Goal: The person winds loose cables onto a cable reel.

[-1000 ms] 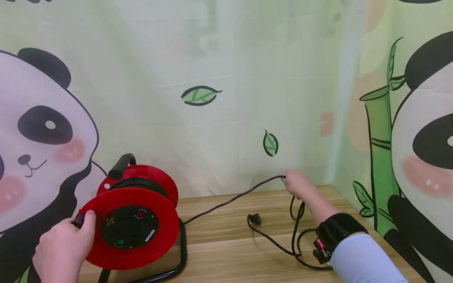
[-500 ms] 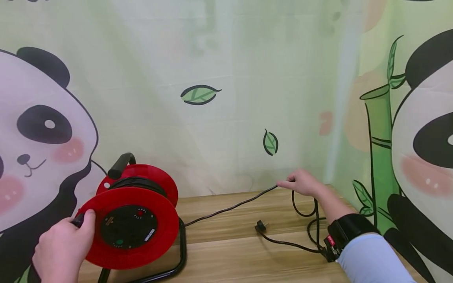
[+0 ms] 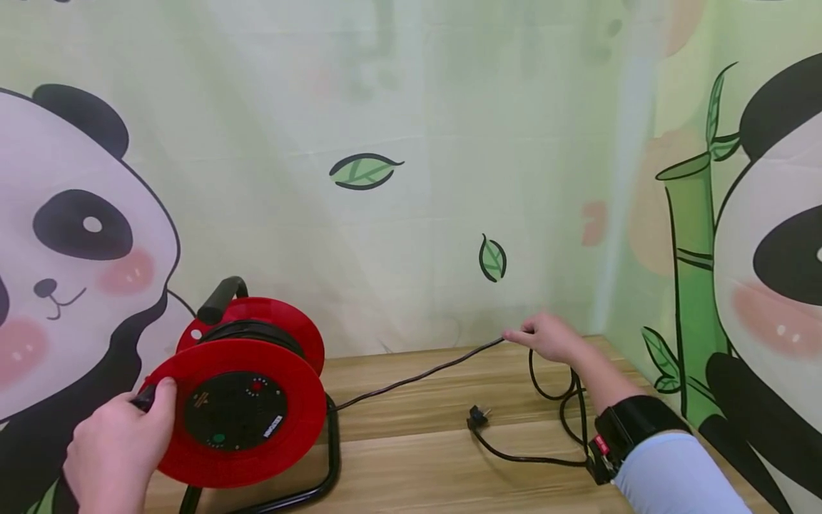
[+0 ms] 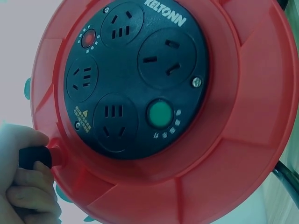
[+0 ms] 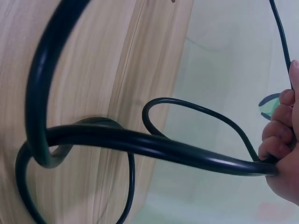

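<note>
The left grip [image 3: 118,444] curls round the knob [image 4: 33,157] of the red reel [image 3: 305,421]; far right, the right grip [image 3: 551,338] clasps black cable [image 5: 159,148] above the tabletop [image 3: 398,475].

Left hand [image 4: 29,181], yours: cut by the left-wrist view's edge; covers part of the black knob [image 4: 35,157]. Red reel [image 3: 302,410]: rim cropped, same view. Cord [image 3: 417,375]: length inside your right hand [image 3: 546,337] concealed. Black frame [image 3: 332,450]: base cropped, head view's lower edge.
</note>
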Demonstrator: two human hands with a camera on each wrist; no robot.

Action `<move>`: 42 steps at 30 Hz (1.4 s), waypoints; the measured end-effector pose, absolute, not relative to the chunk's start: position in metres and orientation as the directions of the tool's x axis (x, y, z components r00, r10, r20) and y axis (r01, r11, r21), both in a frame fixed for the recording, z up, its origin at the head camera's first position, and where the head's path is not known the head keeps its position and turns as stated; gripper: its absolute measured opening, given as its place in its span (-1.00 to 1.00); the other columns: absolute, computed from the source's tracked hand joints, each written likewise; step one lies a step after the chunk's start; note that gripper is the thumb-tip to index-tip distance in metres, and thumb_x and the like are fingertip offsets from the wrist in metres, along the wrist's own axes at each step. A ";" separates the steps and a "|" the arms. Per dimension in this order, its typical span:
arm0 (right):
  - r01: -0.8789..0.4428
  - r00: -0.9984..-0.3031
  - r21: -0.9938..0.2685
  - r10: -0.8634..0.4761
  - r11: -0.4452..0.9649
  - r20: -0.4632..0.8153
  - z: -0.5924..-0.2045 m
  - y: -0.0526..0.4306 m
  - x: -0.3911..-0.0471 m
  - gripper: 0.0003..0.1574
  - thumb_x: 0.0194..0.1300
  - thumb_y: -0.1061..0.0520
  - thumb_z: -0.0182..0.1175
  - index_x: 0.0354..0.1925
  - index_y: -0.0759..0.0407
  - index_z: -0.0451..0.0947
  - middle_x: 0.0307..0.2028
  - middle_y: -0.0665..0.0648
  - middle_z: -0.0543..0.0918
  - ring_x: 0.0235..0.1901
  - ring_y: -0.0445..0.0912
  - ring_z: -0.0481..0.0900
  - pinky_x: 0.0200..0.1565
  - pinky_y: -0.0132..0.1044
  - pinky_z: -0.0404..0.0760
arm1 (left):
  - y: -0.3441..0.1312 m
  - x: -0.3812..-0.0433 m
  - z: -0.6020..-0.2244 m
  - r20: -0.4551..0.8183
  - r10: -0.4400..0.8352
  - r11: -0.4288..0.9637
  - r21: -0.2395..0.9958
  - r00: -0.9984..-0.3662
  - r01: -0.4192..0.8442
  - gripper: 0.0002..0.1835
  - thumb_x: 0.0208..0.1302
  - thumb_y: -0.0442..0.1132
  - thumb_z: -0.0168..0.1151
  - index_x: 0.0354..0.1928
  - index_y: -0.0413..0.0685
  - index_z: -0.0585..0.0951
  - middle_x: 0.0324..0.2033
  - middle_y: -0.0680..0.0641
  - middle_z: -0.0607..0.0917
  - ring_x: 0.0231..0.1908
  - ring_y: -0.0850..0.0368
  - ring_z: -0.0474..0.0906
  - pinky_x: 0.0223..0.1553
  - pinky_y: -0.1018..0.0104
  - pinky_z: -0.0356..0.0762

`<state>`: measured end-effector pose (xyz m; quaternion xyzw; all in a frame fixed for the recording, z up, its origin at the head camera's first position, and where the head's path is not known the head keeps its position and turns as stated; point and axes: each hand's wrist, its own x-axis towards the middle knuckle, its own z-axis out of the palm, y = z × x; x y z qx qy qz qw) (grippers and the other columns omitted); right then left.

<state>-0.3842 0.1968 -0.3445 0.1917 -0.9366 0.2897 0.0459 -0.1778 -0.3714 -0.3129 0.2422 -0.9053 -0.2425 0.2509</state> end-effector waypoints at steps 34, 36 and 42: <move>-0.424 -0.893 -0.561 -0.433 0.711 0.126 -0.339 0.142 -0.380 -0.40 0.54 -0.18 0.10 -0.61 0.03 0.28 -0.68 -0.06 0.18 -0.62 -0.14 0.14 -0.44 -0.23 0.22 | -0.304 -0.194 -0.324 0.778 -0.378 0.881 0.469 -0.502 0.064 -0.52 0.47 0.12 0.10 -0.34 -0.20 0.53 -0.58 -0.20 0.61 -0.63 -0.10 0.48 -0.51 -0.05 0.54; -0.432 -0.888 -0.561 -0.443 0.707 0.125 -0.338 0.138 -0.380 -0.40 0.54 -0.16 0.10 -0.62 0.02 0.27 -0.69 -0.06 0.18 -0.63 -0.14 0.13 -0.44 -0.23 0.21 | -0.300 -0.195 -0.324 0.799 -0.352 0.894 0.442 -0.488 0.079 -0.53 0.47 0.10 0.11 -0.36 -0.21 0.51 -0.61 -0.19 0.59 -0.67 -0.08 0.45 -0.55 -0.03 0.52; -0.468 -0.871 -0.539 -0.468 0.700 0.149 -0.338 0.127 -0.381 -0.40 0.56 -0.12 0.09 -0.63 0.01 0.26 -0.69 -0.06 0.17 -0.63 -0.15 0.12 -0.46 -0.24 0.20 | -0.289 -0.196 -0.327 0.800 -0.327 0.900 0.425 -0.503 0.091 -0.54 0.48 0.11 0.11 -0.34 -0.18 0.50 -0.64 -0.14 0.55 -0.71 0.00 0.40 -0.55 -0.07 0.58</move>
